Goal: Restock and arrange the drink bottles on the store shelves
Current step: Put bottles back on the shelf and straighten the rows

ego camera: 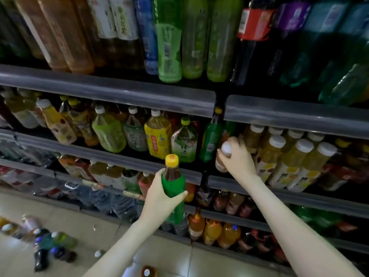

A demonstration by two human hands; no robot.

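Hands numbered two: the left hand (159, 198) gripped one green-labelled bottle (173, 183) before the shelves (119, 92); the right hand (238, 159) clasped one white-capped bottle (226, 149) at a shelf front, beside seven white-capped juice bottles (293, 160) farther in.

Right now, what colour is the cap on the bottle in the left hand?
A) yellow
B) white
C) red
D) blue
A: the left hand grips the green-labelled bottle, and its cap is yellow. The right hand holds the white-capped bottle at the shelf.
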